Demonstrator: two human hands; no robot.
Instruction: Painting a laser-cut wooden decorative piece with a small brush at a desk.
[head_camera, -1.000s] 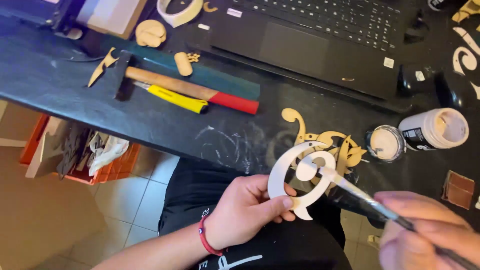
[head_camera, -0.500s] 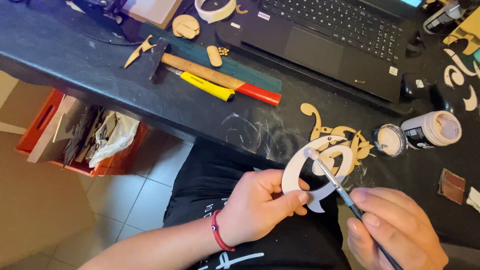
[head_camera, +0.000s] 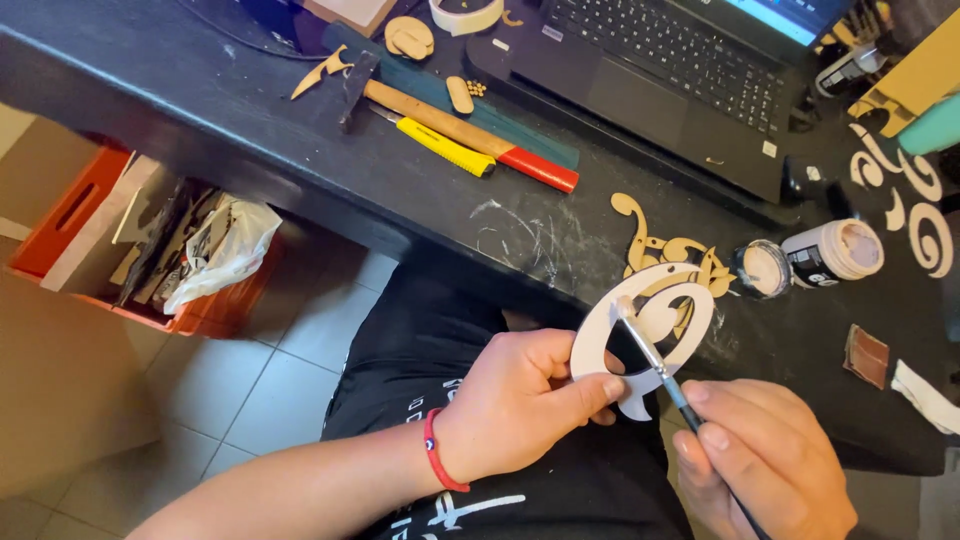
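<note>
Now left hand (head_camera: 515, 400) pinches one white cutout (head_camera: 640, 335); right hand (head_camera: 765, 460) grips one brush (head_camera: 655, 360) (tip touching cutout).

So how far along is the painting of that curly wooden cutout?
Most of the curly wooden cutout already looks whitish. The left hand holds it by its edge while the right hand touches the thin paintbrush to its upper left curve. The bare wooden scroll piece on the black table is unpainted.
</note>
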